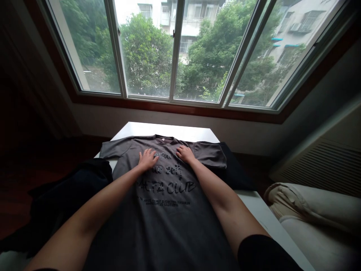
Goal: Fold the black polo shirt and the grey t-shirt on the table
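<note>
A dark grey T-shirt (166, 218) with black lettering lies spread face up, its collar toward the window and both short sleeves stretched out to the sides. My left hand (148, 159) rests flat on the upper chest, fingers spread over the cloth beside the print. On the other side of the lettering, my right hand (185, 153) lies on the shirt below the collar, its fingers extended and slightly bent. Neither hand grips the fabric. My forearms cover parts of the shirt's sides.
Under the shirt is a white table (169, 130). Dark clothing (76, 184) hangs over its left side, and a dark folded cloth (238, 175) lies under the right sleeve. Rolled cream bedding (316, 205) sits at right. A window (172, 56) stands beyond the table.
</note>
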`<control>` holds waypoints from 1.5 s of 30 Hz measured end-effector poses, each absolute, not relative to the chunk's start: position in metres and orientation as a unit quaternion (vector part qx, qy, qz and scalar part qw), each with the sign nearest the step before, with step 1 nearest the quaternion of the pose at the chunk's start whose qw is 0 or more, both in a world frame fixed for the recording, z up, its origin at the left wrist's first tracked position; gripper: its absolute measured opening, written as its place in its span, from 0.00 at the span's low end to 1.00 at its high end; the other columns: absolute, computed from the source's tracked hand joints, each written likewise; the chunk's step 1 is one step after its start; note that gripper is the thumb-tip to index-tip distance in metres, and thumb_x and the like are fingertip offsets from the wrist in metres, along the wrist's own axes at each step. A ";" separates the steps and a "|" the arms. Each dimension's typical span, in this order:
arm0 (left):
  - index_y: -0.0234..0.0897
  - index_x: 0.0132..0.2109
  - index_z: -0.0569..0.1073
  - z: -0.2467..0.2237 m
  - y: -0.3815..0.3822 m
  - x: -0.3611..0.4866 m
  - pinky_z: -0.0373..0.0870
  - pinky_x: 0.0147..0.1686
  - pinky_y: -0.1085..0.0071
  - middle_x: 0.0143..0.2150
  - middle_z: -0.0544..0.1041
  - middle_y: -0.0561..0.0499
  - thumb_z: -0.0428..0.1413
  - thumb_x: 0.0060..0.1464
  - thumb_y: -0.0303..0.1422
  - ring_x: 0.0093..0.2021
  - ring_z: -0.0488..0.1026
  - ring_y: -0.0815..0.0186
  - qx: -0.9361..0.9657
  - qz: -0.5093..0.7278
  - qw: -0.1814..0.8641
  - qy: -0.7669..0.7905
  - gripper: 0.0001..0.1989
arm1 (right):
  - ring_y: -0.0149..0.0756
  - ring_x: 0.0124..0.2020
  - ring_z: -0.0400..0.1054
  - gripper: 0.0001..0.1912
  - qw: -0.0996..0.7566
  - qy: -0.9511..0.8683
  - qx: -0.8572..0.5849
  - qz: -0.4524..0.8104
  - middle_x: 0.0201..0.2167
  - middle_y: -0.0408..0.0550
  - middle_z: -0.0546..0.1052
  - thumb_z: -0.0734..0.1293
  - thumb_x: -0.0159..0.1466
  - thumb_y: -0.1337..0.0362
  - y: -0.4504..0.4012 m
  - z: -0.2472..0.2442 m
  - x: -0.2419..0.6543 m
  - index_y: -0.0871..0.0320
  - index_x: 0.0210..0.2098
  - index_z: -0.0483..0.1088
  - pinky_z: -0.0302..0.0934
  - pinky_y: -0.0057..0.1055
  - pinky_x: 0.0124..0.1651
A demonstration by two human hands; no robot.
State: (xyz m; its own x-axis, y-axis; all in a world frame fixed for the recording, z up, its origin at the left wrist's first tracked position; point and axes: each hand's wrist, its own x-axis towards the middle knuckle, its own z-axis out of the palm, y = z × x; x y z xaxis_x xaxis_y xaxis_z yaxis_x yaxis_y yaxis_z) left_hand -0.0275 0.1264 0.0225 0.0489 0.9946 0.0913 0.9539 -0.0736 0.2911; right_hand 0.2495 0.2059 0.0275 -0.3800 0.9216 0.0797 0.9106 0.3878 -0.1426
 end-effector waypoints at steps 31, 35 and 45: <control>0.45 0.69 0.68 0.021 -0.112 -0.104 0.60 0.71 0.52 0.70 0.67 0.46 0.47 0.71 0.45 0.70 0.62 0.53 0.832 0.188 0.014 0.522 0.24 | 0.50 0.76 0.48 0.29 0.101 -0.894 -0.428 0.085 0.75 0.51 0.56 0.59 0.75 0.49 -0.101 0.034 0.322 0.47 0.73 0.59 0.41 0.57 0.76; 0.45 0.68 0.69 0.025 -0.117 -0.107 0.62 0.70 0.52 0.70 0.69 0.46 0.47 0.71 0.44 0.69 0.65 0.53 0.838 0.185 0.019 0.513 0.24 | 0.50 0.76 0.47 0.29 0.088 -0.896 -0.426 0.087 0.75 0.52 0.55 0.57 0.76 0.50 -0.122 0.035 0.322 0.47 0.74 0.58 0.40 0.58 0.76; 0.49 0.71 0.66 0.049 -0.157 -0.065 0.57 0.72 0.47 0.72 0.65 0.47 0.54 0.68 0.41 0.71 0.62 0.51 0.920 0.130 0.104 0.354 0.26 | 0.57 0.77 0.43 0.37 0.071 -0.913 -0.372 0.151 0.77 0.52 0.49 0.65 0.71 0.45 -0.176 0.051 0.314 0.44 0.75 0.54 0.34 0.65 0.75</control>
